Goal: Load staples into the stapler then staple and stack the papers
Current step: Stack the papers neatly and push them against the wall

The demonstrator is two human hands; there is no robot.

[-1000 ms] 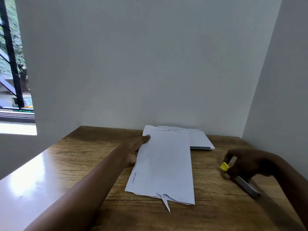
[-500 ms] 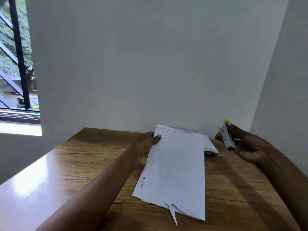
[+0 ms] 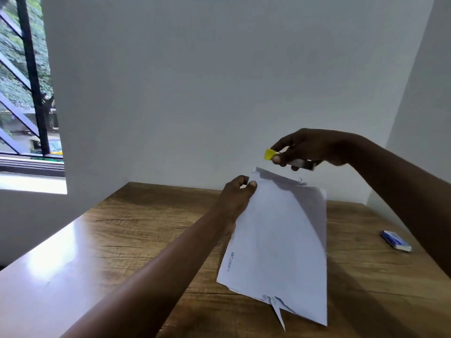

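Note:
My left hand (image 3: 235, 198) pinches the top left corner of a set of white papers (image 3: 280, 242) and holds it lifted and tilted above the wooden table (image 3: 136, 235). The set's lower edge is torn, with a strip hanging down. My right hand (image 3: 310, 147) grips a small metal stapler with a yellow end (image 3: 290, 159), held level just above the papers' top edge, yellow end pointing left. Stapler and paper do not touch.
A small blue and white box (image 3: 395, 240) lies on the table at the right, under my right forearm. White walls close the table in behind and to the right. A barred window (image 3: 26, 93) is at the far left.
My right hand picked the stapler up from the table's right side and carried it left to above the papers' top edge. My left hand raised the papers higher.

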